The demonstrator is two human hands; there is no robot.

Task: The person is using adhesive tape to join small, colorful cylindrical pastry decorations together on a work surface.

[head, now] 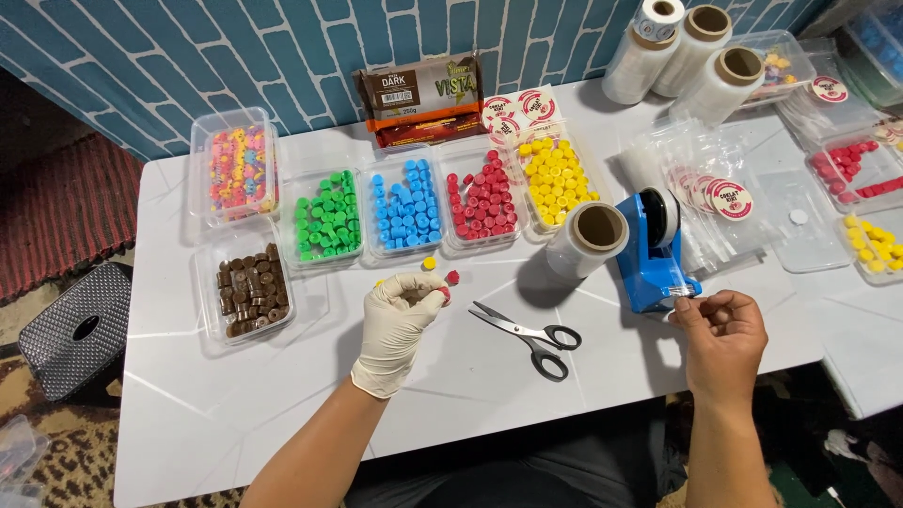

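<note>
The gloved left hand [400, 315] clutched small coloured candies left of the scissors [527, 334] — wrapping not begun; right hand [720, 329] pinched tape at the blue dispenser [654, 254].

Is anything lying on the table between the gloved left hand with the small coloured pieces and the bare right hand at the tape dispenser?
Yes. The scissors lie flat on the white table between the gloved left hand and the right hand, which pinches tape at the blue tape dispenser. The roll of clear film stands further back, off the direct line.
</note>
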